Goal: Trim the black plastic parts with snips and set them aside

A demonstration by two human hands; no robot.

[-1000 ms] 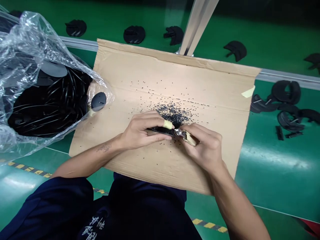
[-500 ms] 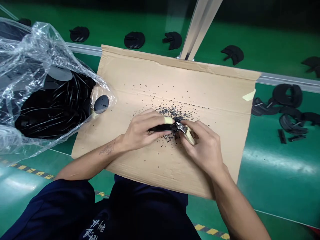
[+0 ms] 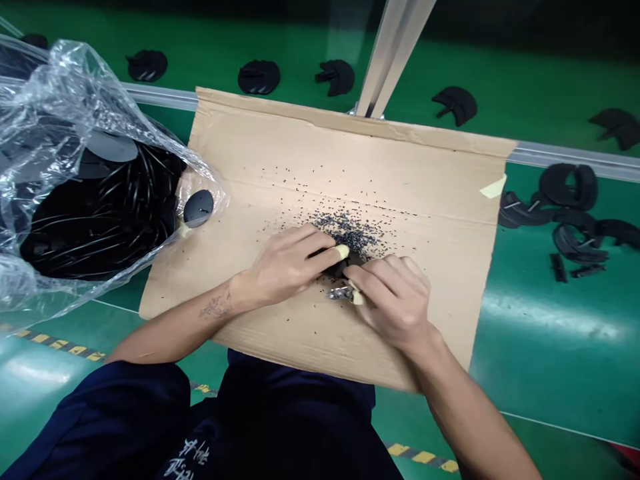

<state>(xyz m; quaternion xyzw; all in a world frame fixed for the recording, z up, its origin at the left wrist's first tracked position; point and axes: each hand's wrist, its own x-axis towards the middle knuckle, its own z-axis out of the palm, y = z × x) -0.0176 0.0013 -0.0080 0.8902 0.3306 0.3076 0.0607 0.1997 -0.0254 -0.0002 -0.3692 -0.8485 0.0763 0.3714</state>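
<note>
My left hand [image 3: 295,263] is closed on a black plastic disc [image 3: 336,268], which is mostly hidden behind the fingers. Yellow tape wraps one of that hand's fingertips. My right hand [image 3: 395,297] is closed round a pair of nippers [image 3: 341,293], whose metal jaws point left, below the disc. The right fingertips also reach the disc's right edge. Small black plastic clippings [image 3: 353,230] lie heaped and scattered on the cardboard sheet [image 3: 250,140] just beyond both hands.
At the left a clear plastic bag [image 3: 75,93] holds many black parts, with a round black disc [image 3: 199,208] at its mouth. Curved black pieces [image 3: 569,188] lie on the green floor at the right. A metal post [image 3: 397,57] rises behind the cardboard, near more black parts.
The nippers have swung away from the disc and now point left below it. The disc has turned in my left hand, and my right fingertips have come up to it.
</note>
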